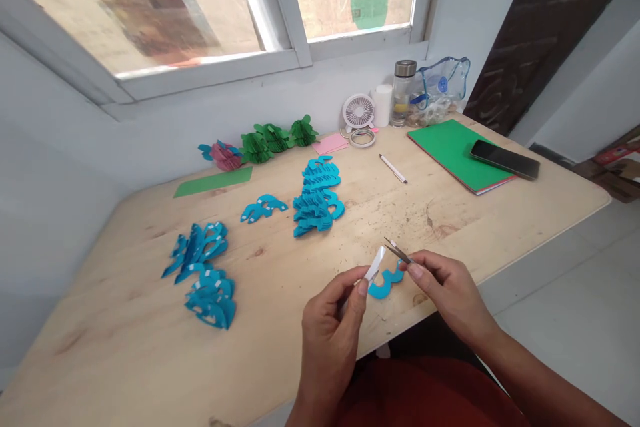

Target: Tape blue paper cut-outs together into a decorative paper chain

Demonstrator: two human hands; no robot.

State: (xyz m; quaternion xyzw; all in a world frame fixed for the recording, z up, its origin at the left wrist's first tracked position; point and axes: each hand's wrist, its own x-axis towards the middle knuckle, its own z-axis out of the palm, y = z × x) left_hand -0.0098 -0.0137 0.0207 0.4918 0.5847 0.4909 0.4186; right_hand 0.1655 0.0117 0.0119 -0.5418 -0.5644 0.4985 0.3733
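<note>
Pale wooden surface (pixel 280 320) beneath a window (pixel 300 13): near its front edge, the left hand (pixel 333 320) pinches a white strip (pixel 377 263), thumb against curled fingers, while the right hand (pixel 445 288) closes around slim tweezers (pixel 400 253), a small white piece (pixel 393 243) at their prongs. Between the hands sits a blue scalloped cutout (pixel 381 285); whether either touches it, I cannot tell. Steady prongs and a light grip should keep the little piece from folding. Farther out lie stacked blue cutouts (pixel 320 207), then a steel-capped glass bottle (pixel 399 97) with something yellow in or behind it, and a clear pouch (pixel 453 80), contents indistinct.
</note>
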